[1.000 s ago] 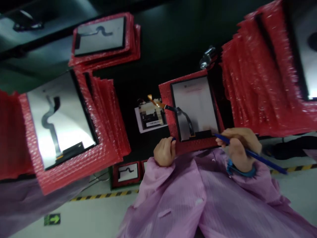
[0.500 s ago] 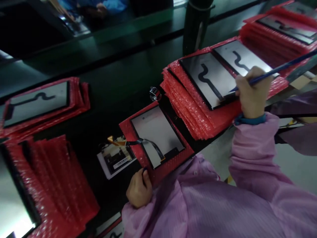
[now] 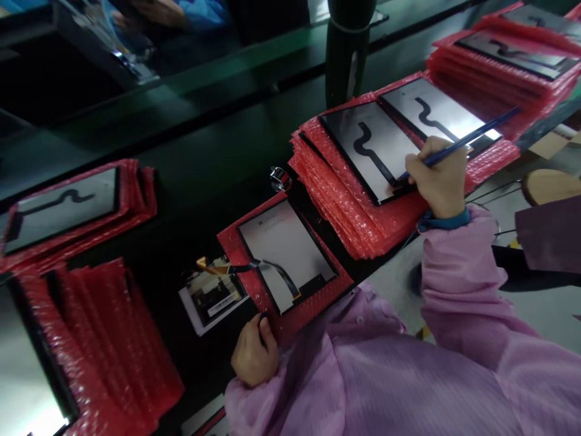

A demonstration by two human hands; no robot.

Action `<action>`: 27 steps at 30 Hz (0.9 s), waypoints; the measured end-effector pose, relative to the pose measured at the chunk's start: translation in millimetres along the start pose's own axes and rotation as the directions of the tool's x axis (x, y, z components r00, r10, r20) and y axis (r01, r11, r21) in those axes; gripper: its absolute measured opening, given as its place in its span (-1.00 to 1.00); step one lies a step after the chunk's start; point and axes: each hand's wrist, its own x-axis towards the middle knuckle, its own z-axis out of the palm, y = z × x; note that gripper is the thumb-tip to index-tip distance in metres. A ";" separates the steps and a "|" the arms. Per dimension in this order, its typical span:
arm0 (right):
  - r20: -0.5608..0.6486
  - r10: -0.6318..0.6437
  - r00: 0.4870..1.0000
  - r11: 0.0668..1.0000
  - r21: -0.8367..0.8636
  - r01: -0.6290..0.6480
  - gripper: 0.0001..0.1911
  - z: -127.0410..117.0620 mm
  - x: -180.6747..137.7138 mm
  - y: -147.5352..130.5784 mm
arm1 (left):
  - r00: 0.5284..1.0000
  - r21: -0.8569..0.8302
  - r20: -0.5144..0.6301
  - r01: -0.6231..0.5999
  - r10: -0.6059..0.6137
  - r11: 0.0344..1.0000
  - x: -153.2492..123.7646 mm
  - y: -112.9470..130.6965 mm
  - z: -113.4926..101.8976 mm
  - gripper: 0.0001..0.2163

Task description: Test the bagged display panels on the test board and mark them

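Note:
My right hand [image 3: 439, 178] grips a slim blue pen [image 3: 476, 133]. Its pointed tip is at the lower edge of a display panel [image 3: 385, 139], near the end of the black flex cable [image 3: 373, 156]. That panel lies on a stack of red bubble-wrap bags [image 3: 338, 203]. My left hand [image 3: 255, 352] is closed beside the corner of a red bag [image 3: 297, 321], with a small dark-blue bit showing at the thumb; I cannot make out what it is. On this bag rests another display panel [image 3: 302, 236], its cable running to a small circuit board [image 3: 218, 297].
Another panel [image 3: 417, 106] lies beside the first, with more red stacks [image 3: 490, 79] at the far right. Left are stacked bags [image 3: 109, 345] and a bagged panel [image 3: 63, 203]. A shiny metal piece [image 3: 280, 178] and dark post [image 3: 347, 54] stand beyond. Another person's hands [image 3: 158, 12] show at top.
My right hand has moved left and slightly down with the pen, bringing its tip to the cable's end. My left hand stays by the red bag. The view has shifted slightly.

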 end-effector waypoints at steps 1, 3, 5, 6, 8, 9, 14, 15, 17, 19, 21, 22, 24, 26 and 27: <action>-0.025 -0.003 1.000 1.000 0.003 0.003 -0.62 -1.8 -1.3 -1.7 | 1.000 -0.027 0.003 0.008 -0.008 1.000 -1.1 -0.3 -0.9 -0.72; -0.073 -0.003 0.997 0.998 0.067 0.008 -0.63 -8.4 -9.3 -10.5 | 0.998 -0.131 0.003 0.062 -0.062 0.989 -3.0 1.1 -5.4 -0.73; -0.131 -0.013 0.991 0.974 0.221 0.042 -0.65 -16.6 -26.7 -26.4 | 0.985 -0.283 0.019 0.169 -0.170 0.944 -3.9 7.6 -14.1 -0.72; -0.160 -0.027 0.987 0.944 0.319 0.078 -0.65 -19.9 -39.0 -35.9 | 0.974 -0.365 0.036 0.220 -0.222 0.905 -3.6 13.4 -19.7 -0.72; -0.204 -0.052 0.978 0.864 0.482 0.147 -0.59 -21.9 -69.8 -54.8 | 0.959 -0.514 0.103 0.277 -0.262 0.811 -1.5 30.0 -31.5 -0.71; -0.135 -0.048 0.990 0.816 0.567 0.118 -0.55 -20.0 -87.1 -62.7 | 0.961 -0.582 0.145 0.276 -0.237 0.765 0.4 40.1 -36.9 -0.69; 0.787 -0.067 0.614 0.633 0.509 -0.583 -0.48 15.1 -168.6 -79.8 | 0.940 -0.800 0.337 0.262 0.044 0.540 15.7 83.8 -46.5 -0.57; 0.835 -0.068 0.545 0.631 0.460 -0.625 -0.49 23.5 -180.2 -80.4 | 0.933 -0.819 0.352 0.268 0.074 0.507 18.3 87.8 -45.5 -0.56; 0.875 -0.062 0.480 0.633 0.406 -0.659 -0.53 36.8 -196.2 -80.9 | 0.925 -0.841 0.361 0.266 0.122 0.472 21.3 90.8 -42.8 -0.53; 0.889 -0.055 0.455 0.636 0.382 -0.671 -0.56 44.0 -203.5 -81.0 | 0.922 -0.848 0.353 0.242 0.161 0.472 21.2 89.8 -40.5 -0.49; 0.900 -0.048 0.434 0.657 0.356 -0.665 -0.56 46.8 -205.3 -80.9 | 0.919 -0.846 0.349 0.226 0.182 0.482 19.2 87.6 -39.0 -0.47; 0.903 -0.049 0.427 0.681 0.343 -0.647 -0.56 47.5 -205.5 -81.0 | 0.920 -0.847 0.347 0.223 0.183 0.483 17.9 86.4 -38.5 -0.47; 0.888 -0.075 0.453 0.741 0.353 -0.571 -0.55 49.5 -206.9 -81.5 | 0.919 -0.852 0.350 0.230 0.184 0.471 15.7 84.6 -37.6 -0.49; 0.858 -0.107 0.502 0.800 0.374 -0.469 -0.61 52.9 -211.3 -82.9 | 0.923 -0.862 0.346 0.240 0.171 0.446 13.7 83.6 -36.6 -0.52; 0.848 -0.122 0.516 0.819 0.380 -0.430 -0.66 54.9 -214.5 -83.9 | 0.926 -0.869 0.343 0.250 0.156 0.428 12.8 83.5 -36.0 -0.53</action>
